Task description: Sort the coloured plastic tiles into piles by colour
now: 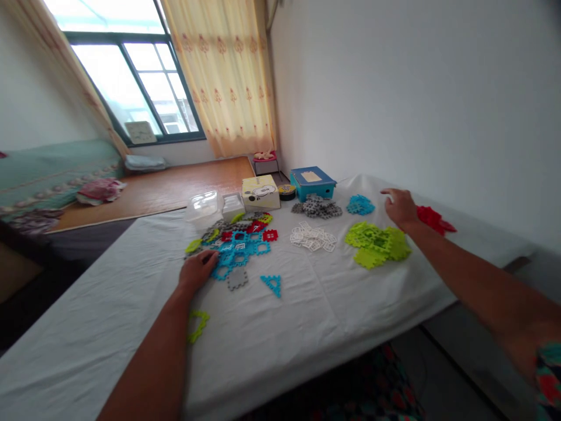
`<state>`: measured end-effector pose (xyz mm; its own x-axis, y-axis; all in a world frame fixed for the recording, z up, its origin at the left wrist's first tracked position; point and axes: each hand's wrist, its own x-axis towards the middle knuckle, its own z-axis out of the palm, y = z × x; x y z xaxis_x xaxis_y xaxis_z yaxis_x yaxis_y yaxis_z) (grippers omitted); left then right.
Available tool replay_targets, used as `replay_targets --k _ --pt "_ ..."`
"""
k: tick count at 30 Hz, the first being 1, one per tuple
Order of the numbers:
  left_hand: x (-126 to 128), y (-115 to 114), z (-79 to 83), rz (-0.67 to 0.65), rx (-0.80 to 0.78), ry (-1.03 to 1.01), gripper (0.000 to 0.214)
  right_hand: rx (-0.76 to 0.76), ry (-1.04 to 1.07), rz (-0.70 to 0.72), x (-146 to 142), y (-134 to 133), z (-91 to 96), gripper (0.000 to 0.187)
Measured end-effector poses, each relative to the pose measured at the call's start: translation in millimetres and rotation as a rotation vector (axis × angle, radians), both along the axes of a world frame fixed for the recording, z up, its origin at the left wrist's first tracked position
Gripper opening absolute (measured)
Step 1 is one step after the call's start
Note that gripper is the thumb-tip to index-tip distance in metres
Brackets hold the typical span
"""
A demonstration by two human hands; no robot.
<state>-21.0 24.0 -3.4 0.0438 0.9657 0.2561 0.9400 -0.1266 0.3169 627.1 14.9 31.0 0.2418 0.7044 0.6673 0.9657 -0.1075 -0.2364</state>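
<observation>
Fingers of our left hand rest half-curled on the joined blue tiles, seemingly steadying them, while our right hand spreads wide, empty, just beside the red pieces.

Left forearm hides part of green piece, right hand covers red pieces' near edge, box print unreadable.

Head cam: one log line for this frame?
left hand: touching mixed tile pile | right hand: flat, beside red tiles | nearby: green tiles
</observation>
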Motion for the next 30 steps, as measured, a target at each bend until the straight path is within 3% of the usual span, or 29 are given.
replay_targets --k 4,7,10,13,18,21,23,26,30 --pt "4.5 -5.3 1.6 0.003 -0.004 -0.011 0.041 -0.145 -0.121 0.558 -128.9 25.4 -6.1 0.032" --pt "5.9 -8.2 1.9 -0.018 0.007 -0.031 0.040 -0.283 -0.208 0.851 -219.1 34.5 -15.5 0.033" --pt "5.9 -9.1 1.3 -0.037 0.001 -0.057 0.039 -0.383 -0.301 0.940 -280.5 44.7 -22.4 0.035" --pt "5.9 -8.8 0.2 -0.038 0.003 -0.074 0.039 -0.470 -0.365 0.920 -310.1 55.3 -23.6 0.035" --pt "6.3 -7.5 -1.2 -0.043 0.013 -0.066 0.039 -0.543 -0.477 0.852 -317.3 54.3 -16.2 0.026" --pt "6.1 -6.5 -0.8 -0.049 0.012 -0.058 0.039 -0.436 -0.409 0.734 -305.9 38.5 -7.8 0.031" --pt "5.4 -5.9 -0.6 -0.059 0.014 -0.055 0.039 -0.325 -0.310 0.759 -290.1 22.9 -2.5 0.033" --pt "2.9 -4.3 -0.9 -0.045 0.012 -0.032 0.039 -0.223 -0.147 0.806 -249.6 -2.9 2.3 0.030" --pt "-2.0 -0.1 -1.7 -0.009 -0.001 0.017 0.043 -0.140 0.131 0.559 -156.8 -28.0 3.7 0.032"
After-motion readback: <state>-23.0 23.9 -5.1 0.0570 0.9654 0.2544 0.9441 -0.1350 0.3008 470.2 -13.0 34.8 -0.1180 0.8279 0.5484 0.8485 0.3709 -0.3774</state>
